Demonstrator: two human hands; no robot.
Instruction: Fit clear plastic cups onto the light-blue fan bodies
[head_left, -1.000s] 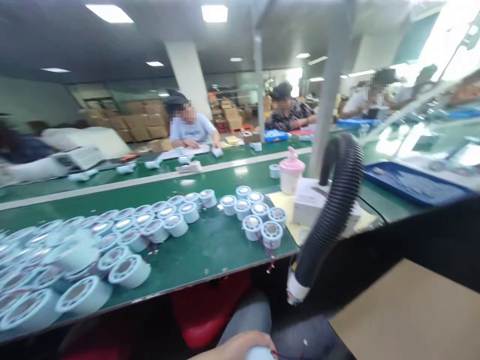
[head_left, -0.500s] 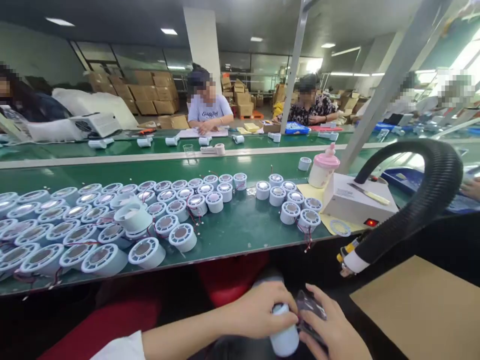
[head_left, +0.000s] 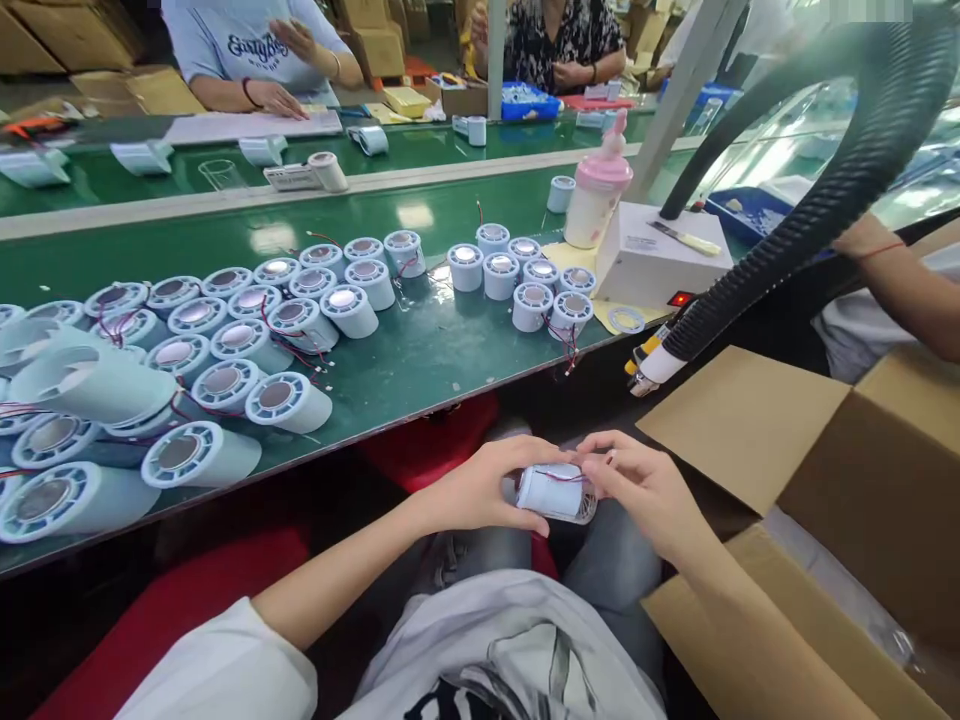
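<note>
My left hand (head_left: 487, 490) is wrapped round a light blue cylindrical housing (head_left: 551, 490) above my lap. A clear plastic piece shows along the lower right of this housing; how the two are joined I cannot tell. Thin dark red wire (head_left: 559, 474) runs across the top of the housing to its right end. There the fingertips of my right hand (head_left: 637, 485) are pinched together on the wire. Similar blue housings with round metallic centres and loose wires (head_left: 225, 385) stand in rows on the green bench (head_left: 420, 380).
A white box with a black hose (head_left: 660, 260) sits at the bench's right, its nozzle (head_left: 652, 365) hanging over the edge. Beside it stands a pink-lidded cup (head_left: 598, 200). An open carton (head_left: 750, 425) is at my right. Co-workers sit across the bench and at the right.
My view has tilted down and turned right. The housing has gone from upright to lying sideways in my left hand. My right hand has moved from a dark, shiny clear piece to the wire.
</note>
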